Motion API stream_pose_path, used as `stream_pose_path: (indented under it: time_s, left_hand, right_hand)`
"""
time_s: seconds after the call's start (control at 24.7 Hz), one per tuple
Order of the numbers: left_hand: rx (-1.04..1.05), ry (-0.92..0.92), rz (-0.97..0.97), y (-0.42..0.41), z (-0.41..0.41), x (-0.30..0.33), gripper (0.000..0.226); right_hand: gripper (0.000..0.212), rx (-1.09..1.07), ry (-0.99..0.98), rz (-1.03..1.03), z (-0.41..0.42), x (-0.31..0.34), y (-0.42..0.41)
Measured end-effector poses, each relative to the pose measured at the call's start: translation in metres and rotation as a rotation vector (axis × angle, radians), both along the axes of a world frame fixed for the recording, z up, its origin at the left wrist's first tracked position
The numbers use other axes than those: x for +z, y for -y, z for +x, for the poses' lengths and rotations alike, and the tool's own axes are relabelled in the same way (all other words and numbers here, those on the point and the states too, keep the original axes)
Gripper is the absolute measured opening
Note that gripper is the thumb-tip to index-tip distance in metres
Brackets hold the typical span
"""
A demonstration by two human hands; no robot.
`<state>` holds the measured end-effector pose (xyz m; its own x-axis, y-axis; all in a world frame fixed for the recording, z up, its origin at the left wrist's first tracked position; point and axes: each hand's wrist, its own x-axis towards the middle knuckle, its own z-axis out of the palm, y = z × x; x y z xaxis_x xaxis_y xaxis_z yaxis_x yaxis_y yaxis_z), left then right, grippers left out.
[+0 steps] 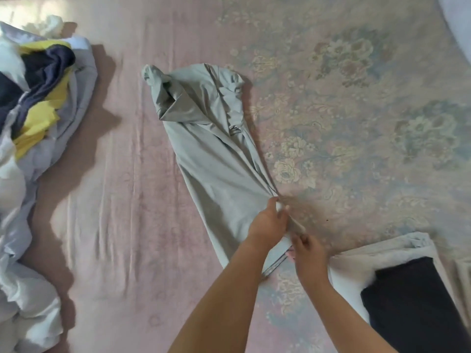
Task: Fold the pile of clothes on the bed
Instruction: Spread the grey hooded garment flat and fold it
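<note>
A pale grey-green garment point(211, 149) lies stretched out lengthwise on the pink floral bedsheet point(127, 174), its far end bunched and knotted-looking. My left hand point(267, 222) pinches the garment's right edge near its close end. My right hand point(308, 253) grips the close corner of the same garment, just below the left hand. A pile of unfolded clothes point(38, 98), white, pale blue, navy and yellow, sits at the left edge of the bed.
A folded stack lies at the lower right: a dark navy piece point(413, 304) on top of a white one point(369, 256). A white pillow or cloth point(458, 26) shows at the top right corner.
</note>
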<state>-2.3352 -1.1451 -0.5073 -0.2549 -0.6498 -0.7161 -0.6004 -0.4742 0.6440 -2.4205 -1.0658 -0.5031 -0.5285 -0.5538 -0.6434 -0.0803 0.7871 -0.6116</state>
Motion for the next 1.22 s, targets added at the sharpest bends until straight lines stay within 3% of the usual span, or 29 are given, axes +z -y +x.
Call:
stream_pose_path:
  time_s: [0.04,0.12,0.24,0.36,0.45,0.53,0.65,0.73,0.85,0.97,1.09,1.22]
  left_hand:
    - [-0.055,0.011,-0.081,-0.002,0.008,-0.001,0.042]
    - [-0.161,0.108,-0.454,0.001,0.031,-0.001,0.040]
    - [-0.268,0.341,-0.982,0.024,0.074,-0.010,0.046]
    - [-0.203,0.536,-1.062,0.054,0.104,-0.015,0.053]
    - [-0.051,0.611,-1.141,0.079,0.122,-0.018,0.048]
    - [0.250,0.602,-1.102,0.118,0.144,-0.014,0.053]
    - [0.630,0.402,-0.665,0.180,0.170,0.006,0.074]
    - [0.661,0.251,-0.517,0.217,0.169,0.017,0.067]
    - [0.684,-0.074,-0.452,0.268,0.137,0.035,0.047]
    - [0.580,-0.346,-0.349,0.305,0.097,0.044,0.042]
    - [0.424,-0.252,-0.539,0.299,0.101,0.034,0.039]
    - [0.185,0.137,-0.837,0.285,0.139,0.010,0.037]
  right_hand:
    - [0.028,0.041,-0.047,0.040,-0.007,-0.001,0.001]
    - [0.032,0.170,-0.198,0.133,-0.016,0.000,0.001]
    - [0.009,0.390,-0.459,0.191,-0.008,0.017,0.011]
    - [0.037,0.592,-0.745,-0.053,0.006,0.028,0.059]
    - [0.039,0.730,-0.695,-0.239,0.022,0.028,0.116]
    - [0.041,0.892,-0.581,-0.311,0.036,0.020,0.169]
    - [0.048,1.007,-0.565,-0.309,0.047,0.000,0.210]
    - [0.047,0.940,-0.507,-0.279,0.049,-0.010,0.216]
    - [0.038,0.794,-0.466,-0.284,0.047,-0.020,0.212]
    - [0.023,0.712,-0.505,-0.343,0.041,-0.023,0.220]
    - [0.020,0.634,-0.400,-0.393,0.041,-0.017,0.246]
    - [0.028,0.664,-0.378,-0.368,0.052,-0.011,0.284]
